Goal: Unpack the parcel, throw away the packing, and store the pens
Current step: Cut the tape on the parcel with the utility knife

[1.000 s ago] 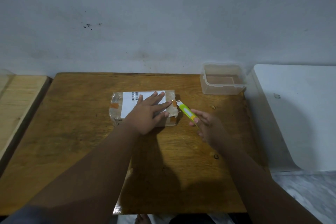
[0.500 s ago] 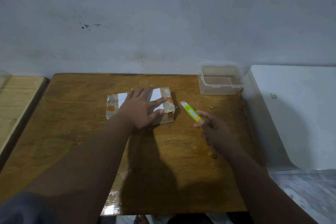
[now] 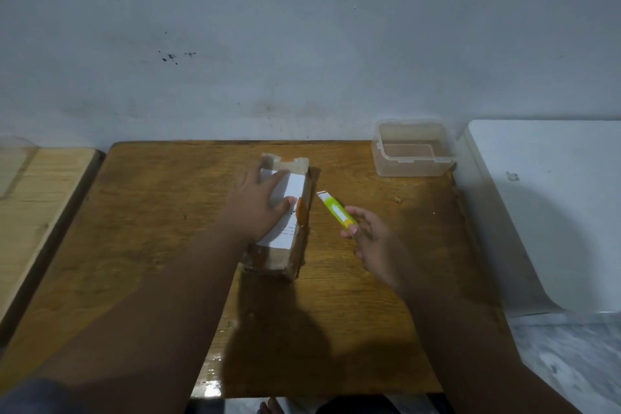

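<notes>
At the middle of the surface (image 3: 151, 245) the parcel (image 3: 295, 188) is held down by the flat left hand (image 3: 255, 208); the cutter (image 3: 336, 210) is pinched in the right hand (image 3: 369, 239) just beside it. The tape (image 3: 301, 213) should be slit shallowly, with the blade drawn away from the holding hand

The parcel (image 3: 274, 259) is a brown cardboard box wrapped in clear tape, with a white label (image 3: 295, 186) and orange tape patches. It lies flat under the left hand (image 3: 258, 208), long axis pointing away from the person. The green-yellow knife (image 3: 336, 210) is pinched in the right hand (image 3: 373, 239), tip angled toward the parcel, not touching it. The clear plastic container (image 3: 415, 169) stands open beyond the right hand.
</notes>
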